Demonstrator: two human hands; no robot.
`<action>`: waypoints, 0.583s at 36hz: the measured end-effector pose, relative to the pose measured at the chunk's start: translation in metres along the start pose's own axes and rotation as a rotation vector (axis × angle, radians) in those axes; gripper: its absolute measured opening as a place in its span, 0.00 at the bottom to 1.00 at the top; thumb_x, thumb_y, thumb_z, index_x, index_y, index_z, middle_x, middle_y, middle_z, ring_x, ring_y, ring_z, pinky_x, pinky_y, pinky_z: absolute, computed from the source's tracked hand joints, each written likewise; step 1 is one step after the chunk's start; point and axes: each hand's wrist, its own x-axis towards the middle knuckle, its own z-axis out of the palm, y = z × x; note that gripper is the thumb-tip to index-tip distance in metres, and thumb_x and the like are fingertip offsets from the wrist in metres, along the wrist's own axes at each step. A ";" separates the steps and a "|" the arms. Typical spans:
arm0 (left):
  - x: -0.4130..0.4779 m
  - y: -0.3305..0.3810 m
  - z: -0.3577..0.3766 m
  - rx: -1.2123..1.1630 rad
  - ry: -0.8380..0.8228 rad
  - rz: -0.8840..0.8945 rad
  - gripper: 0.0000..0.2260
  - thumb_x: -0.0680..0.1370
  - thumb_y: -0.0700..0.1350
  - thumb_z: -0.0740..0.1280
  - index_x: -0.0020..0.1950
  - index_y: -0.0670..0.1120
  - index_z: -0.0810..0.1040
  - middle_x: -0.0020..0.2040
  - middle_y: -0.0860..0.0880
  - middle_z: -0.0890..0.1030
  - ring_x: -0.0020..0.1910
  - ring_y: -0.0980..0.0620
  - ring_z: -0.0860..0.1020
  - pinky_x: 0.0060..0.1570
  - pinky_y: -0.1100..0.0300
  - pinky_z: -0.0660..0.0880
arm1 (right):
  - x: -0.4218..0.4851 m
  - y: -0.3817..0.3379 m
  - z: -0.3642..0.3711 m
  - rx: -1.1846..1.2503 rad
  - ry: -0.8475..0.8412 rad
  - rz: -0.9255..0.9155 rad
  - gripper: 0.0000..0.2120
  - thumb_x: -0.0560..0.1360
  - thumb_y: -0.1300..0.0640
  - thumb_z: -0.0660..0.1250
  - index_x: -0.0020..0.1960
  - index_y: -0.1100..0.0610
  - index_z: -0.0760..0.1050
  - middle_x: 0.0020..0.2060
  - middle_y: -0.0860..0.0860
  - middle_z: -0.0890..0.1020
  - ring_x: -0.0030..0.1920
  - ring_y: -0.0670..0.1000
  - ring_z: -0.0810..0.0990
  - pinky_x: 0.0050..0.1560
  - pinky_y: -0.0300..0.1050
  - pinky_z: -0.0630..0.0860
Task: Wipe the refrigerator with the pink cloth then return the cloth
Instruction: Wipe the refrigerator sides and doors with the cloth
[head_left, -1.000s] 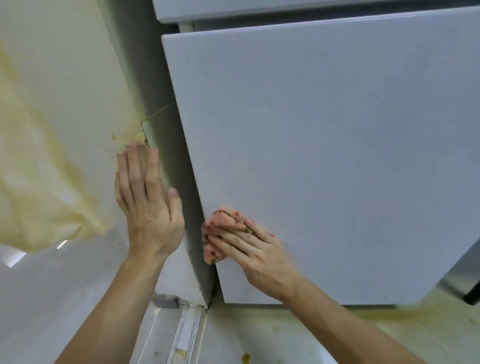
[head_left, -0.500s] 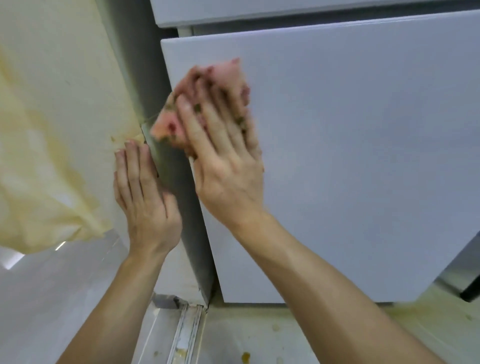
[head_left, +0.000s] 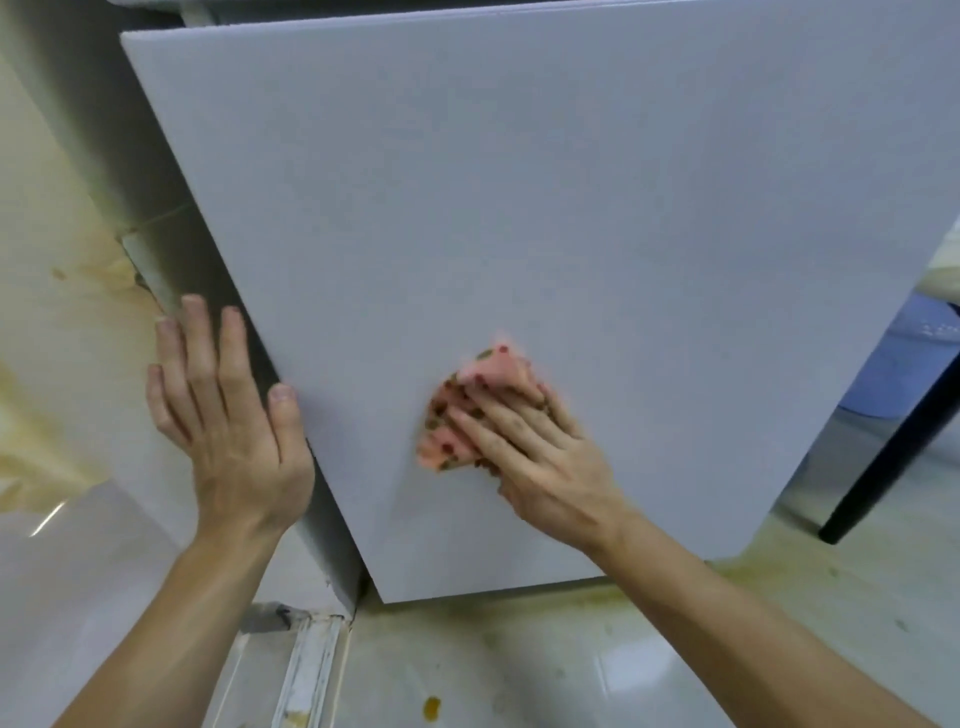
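Observation:
The pale grey lower door of the refrigerator (head_left: 519, 208) fills most of the head view. My right hand (head_left: 535, 452) lies flat on the door's lower middle and presses the pink cloth (head_left: 467, 400) with small dark spots against it; the cloth sticks out above and left of the fingers and looks blurred. My left hand (head_left: 228, 415) rests open with fingers spread on the refrigerator's left side, its thumb on the door's left edge.
A stained cream wall (head_left: 57, 260) stands close on the left. The tiled floor (head_left: 519, 665) below has yellowish marks and a metal door track (head_left: 306, 670). At the right are a black leg (head_left: 893, 447) and a blue object (head_left: 904, 358).
My right hand with the cloth swept from the door's bottom left corner up to its top left, then down to the lower middle. The view shifted right; my left hand stayed on the side.

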 end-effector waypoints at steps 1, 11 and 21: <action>0.000 0.001 0.001 0.000 -0.003 0.004 0.30 0.82 0.42 0.58 0.84 0.40 0.55 0.85 0.41 0.53 0.85 0.41 0.49 0.81 0.41 0.43 | 0.011 0.010 -0.009 -0.004 0.077 0.076 0.29 0.79 0.63 0.63 0.80 0.56 0.66 0.80 0.55 0.65 0.83 0.53 0.58 0.83 0.55 0.54; 0.000 0.006 0.001 -0.002 0.004 -0.024 0.29 0.82 0.42 0.56 0.84 0.41 0.56 0.85 0.45 0.53 0.85 0.49 0.47 0.81 0.41 0.44 | 0.126 -0.009 -0.036 0.186 0.500 0.690 0.38 0.69 0.68 0.62 0.80 0.68 0.62 0.80 0.69 0.58 0.83 0.67 0.53 0.83 0.65 0.47; -0.009 0.026 -0.001 -0.023 -0.029 -0.039 0.33 0.82 0.39 0.59 0.85 0.39 0.49 0.85 0.40 0.50 0.85 0.44 0.48 0.82 0.38 0.49 | -0.029 -0.040 0.035 0.060 -0.142 -0.116 0.32 0.77 0.64 0.67 0.80 0.53 0.68 0.77 0.50 0.74 0.79 0.48 0.68 0.84 0.50 0.51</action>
